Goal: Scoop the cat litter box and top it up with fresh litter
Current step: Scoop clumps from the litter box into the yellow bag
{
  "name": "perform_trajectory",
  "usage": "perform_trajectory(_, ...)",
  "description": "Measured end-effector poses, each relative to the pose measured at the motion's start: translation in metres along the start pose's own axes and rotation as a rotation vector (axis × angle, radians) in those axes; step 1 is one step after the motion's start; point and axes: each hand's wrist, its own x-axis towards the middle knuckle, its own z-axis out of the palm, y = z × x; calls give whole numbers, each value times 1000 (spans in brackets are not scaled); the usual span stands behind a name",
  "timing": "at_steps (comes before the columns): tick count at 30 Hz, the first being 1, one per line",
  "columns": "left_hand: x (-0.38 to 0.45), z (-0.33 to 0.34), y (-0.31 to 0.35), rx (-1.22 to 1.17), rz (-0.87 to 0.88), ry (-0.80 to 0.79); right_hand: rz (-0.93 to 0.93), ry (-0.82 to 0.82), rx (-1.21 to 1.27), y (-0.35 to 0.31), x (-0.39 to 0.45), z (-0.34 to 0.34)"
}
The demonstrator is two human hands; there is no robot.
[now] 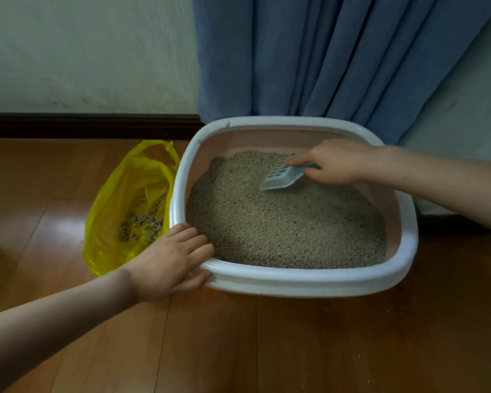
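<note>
Scoop point(281, 177), light stiff slotted plastic best held at its handle, sits gripped in right hand point(338, 161) at 1 o'clock in litter box point(295, 279), left hand point(170, 262) clasping 8 o'clock rim, loose litter point(281, 222) likely spills.

Bare forearms point(54, 321), no sleeves

R hand point(338, 161) grips scoop point(279, 177) w/ index finger along top, scoop tip in litter point(281, 222) at far side of box point(309, 280). L hand point(170, 262) holds box's near-left rim. Yellow bag point(119, 199) just left of box, open, clumps point(142, 225) inside. Wood floor point(238, 344), blue curtain point(338, 58) behind.
</note>
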Motion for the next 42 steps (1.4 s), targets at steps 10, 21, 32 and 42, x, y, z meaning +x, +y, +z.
perform_trajectory(10,-1,-5,2,-6,2,3,-265,-17,-175,-33,60,23)
perform_trajectory(21,-1,3,-1,-25,16,68,1,-148,-173,73,10,-4)
perform_trajectory(32,-1,5,-3,-17,-2,50,-21,-144,5,42,10,-4)
perform_trajectory(42,0,8,-4,-8,6,72,392,-307,-100,51,-9,-5)
